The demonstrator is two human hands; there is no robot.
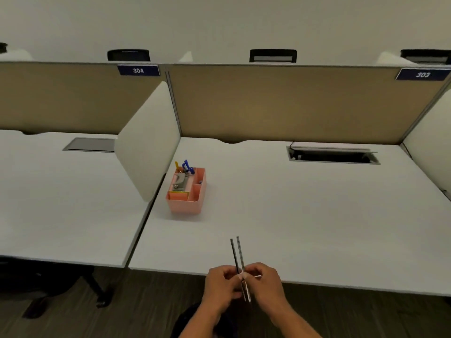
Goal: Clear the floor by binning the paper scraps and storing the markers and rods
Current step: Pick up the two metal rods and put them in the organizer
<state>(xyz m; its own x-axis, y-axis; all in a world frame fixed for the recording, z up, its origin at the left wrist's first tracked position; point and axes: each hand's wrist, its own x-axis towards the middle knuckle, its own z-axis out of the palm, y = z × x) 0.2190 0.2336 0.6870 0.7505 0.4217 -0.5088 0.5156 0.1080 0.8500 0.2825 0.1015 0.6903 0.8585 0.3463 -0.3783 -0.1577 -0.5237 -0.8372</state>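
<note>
Two thin metal rods point(238, 254) stand almost upright, side by side, over the front edge of the white desk point(305, 211). My left hand point(220, 286) and my right hand point(264, 280) both pinch them near their lower ends. A pink desk organiser point(192, 203) stands further back on the desk, left of centre, by the white side divider. Blue markers point(186, 165) and a yellow item stick up from its rear compartment. No paper scraps are in view.
A white divider point(148, 140) separates this desk from the neighbouring desk point(61, 203) on the left. A tan partition point(292, 103) runs along the back. An open cable hatch point(333, 156) lies at the desk's rear right. Dark wood-pattern floor point(146, 308) shows below, with a chair base at left.
</note>
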